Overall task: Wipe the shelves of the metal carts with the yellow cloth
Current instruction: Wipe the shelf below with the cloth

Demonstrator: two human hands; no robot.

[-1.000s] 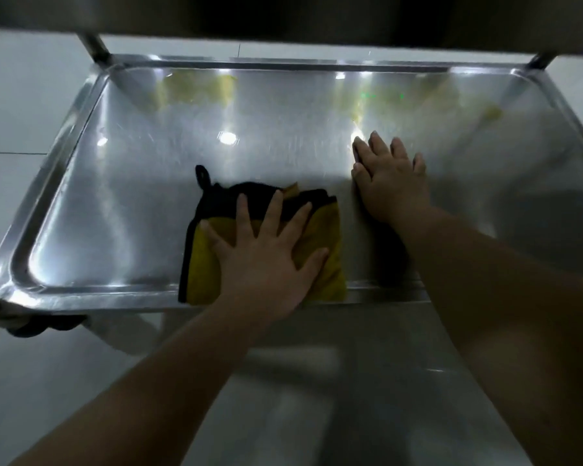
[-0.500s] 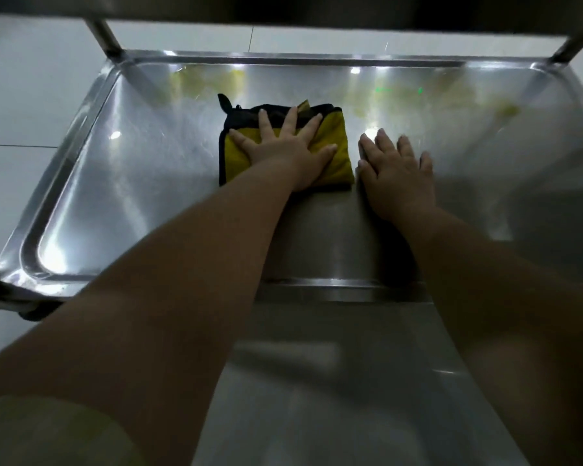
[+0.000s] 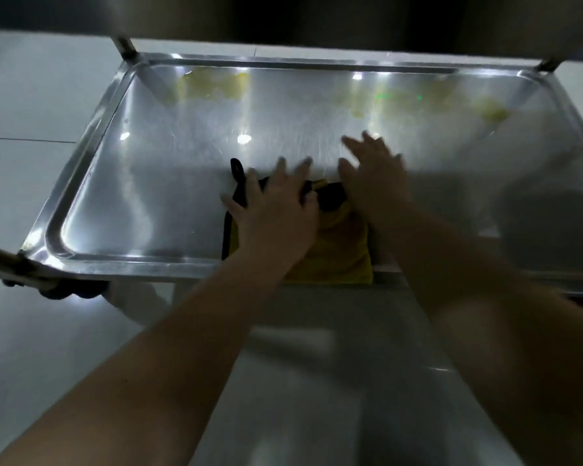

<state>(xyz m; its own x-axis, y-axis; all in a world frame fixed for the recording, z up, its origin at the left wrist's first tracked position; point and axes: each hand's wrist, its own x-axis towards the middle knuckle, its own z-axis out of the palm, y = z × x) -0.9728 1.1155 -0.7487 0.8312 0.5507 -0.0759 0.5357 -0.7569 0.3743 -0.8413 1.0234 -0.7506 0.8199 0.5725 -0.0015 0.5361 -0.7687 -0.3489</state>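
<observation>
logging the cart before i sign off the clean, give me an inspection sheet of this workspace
surface: metal shelf shiny with glare spots; yellowish patches by the far rim, smear or reflection unclear
job's things: yellow cloth, black-edged, lies at the near rim
clutter: nothing seen
grips: left hand presses flat on the cloth, fingers spread; right hand open beside it, blurred
cables: nothing seen
surroundings: white tiled floor, upper shelf overhead, corner post
</observation>
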